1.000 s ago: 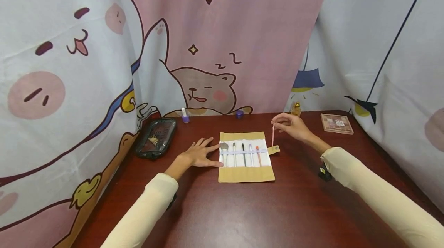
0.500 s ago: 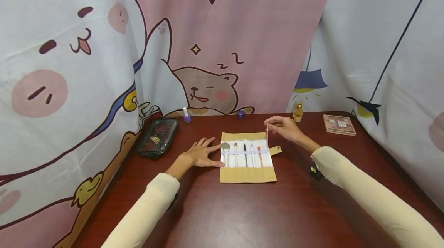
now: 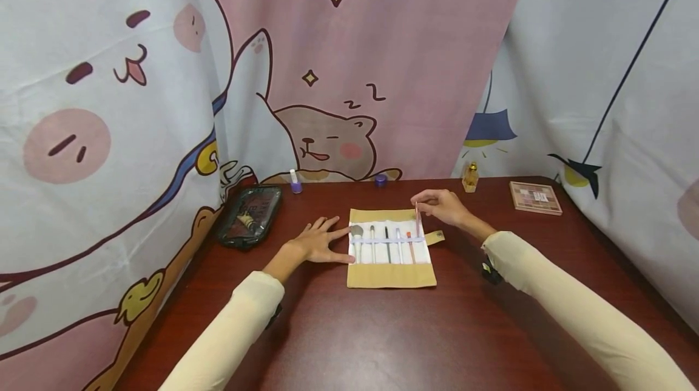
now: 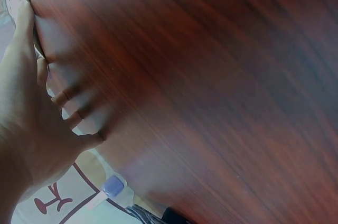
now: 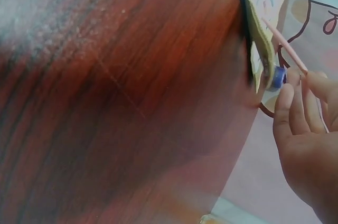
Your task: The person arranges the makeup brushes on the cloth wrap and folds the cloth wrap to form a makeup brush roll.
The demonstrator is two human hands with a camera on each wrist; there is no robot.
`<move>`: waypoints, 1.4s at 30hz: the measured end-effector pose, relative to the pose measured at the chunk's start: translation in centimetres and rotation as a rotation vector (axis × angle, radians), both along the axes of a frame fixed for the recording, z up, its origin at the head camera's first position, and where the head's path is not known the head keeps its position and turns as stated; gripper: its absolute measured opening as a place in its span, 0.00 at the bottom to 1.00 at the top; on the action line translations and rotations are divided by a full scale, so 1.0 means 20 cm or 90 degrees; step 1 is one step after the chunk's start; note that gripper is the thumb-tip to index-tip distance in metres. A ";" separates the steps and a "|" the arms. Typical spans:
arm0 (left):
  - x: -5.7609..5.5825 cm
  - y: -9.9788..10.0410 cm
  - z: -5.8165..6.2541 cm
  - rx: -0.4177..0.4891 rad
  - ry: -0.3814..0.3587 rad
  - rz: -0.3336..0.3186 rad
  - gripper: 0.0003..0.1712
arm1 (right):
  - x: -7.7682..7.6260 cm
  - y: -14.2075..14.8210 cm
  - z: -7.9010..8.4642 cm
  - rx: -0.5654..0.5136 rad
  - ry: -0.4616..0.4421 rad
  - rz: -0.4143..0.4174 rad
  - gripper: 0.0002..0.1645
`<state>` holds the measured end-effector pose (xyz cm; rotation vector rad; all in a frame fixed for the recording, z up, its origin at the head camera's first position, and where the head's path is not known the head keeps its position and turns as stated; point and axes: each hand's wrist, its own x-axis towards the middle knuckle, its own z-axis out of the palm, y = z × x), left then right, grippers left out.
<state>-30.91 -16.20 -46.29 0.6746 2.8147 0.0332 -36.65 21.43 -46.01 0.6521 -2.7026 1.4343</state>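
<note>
A tan and white brush roll lies unrolled on the table, with several makeup brushes tucked under its lilac band. My left hand rests on the table with fingers spread, its thumb and index finger touching the roll's left edge. Over the roll's right end, my right hand pinches a thin pink makeup brush by its top. The brush stands nearly upright, its lower end at the band near the snap strap. In the right wrist view the pink brush slants from fingertips to roll; its gripped end is hidden.
A black clear-topped pouch lies at the left. Along the back stand a purple bottle with a white cap, a small purple jar and a gold bottle. An eyeshadow palette lies at the back right.
My right hand has moved left and slightly down with the pink brush, from beside the strap to over the roll's right end. The left hand stays at the roll's left edge.
</note>
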 end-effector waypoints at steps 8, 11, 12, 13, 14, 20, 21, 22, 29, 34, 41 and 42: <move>0.01 0.00 0.01 0.001 -0.005 -0.001 0.55 | 0.03 -0.02 -0.02 0.095 0.023 0.035 0.11; 0.01 0.00 0.02 0.004 -0.005 0.000 0.55 | 0.04 -0.02 -0.03 0.130 0.038 0.045 0.10; 0.01 0.00 0.02 0.005 -0.005 0.000 0.55 | 0.05 -0.02 -0.03 0.140 0.044 0.048 0.10; 0.01 0.00 0.02 0.006 -0.005 0.000 0.55 | 0.05 -0.01 -0.04 0.147 0.047 0.051 0.09; 0.01 0.00 0.02 0.007 -0.005 0.000 0.55 | 0.06 -0.01 -0.04 0.154 0.050 0.053 0.09; 0.01 0.00 0.02 0.010 -0.005 -0.003 0.55 | 0.09 0.00 -0.05 0.184 0.073 0.075 0.07; 0.01 0.00 0.02 0.010 -0.005 -0.002 0.55 | 0.10 0.01 -0.06 0.186 0.078 0.079 0.07; 0.01 0.00 0.01 0.010 -0.005 -0.001 0.55 | 0.10 0.01 -0.06 0.189 0.084 0.082 0.06; 0.00 0.00 0.00 0.010 0.000 -0.001 0.55 | 0.13 0.01 -0.07 0.191 0.092 0.099 0.06; 0.01 0.00 0.01 0.013 0.000 -0.005 0.56 | 0.14 0.02 -0.07 0.190 0.101 0.120 0.06; 0.00 0.00 0.00 0.013 -0.001 -0.005 0.55 | 0.17 0.03 -0.09 0.177 0.125 0.144 0.09; 0.00 0.00 0.00 0.012 -0.001 -0.004 0.55 | 0.17 0.03 -0.09 0.175 0.128 0.147 0.10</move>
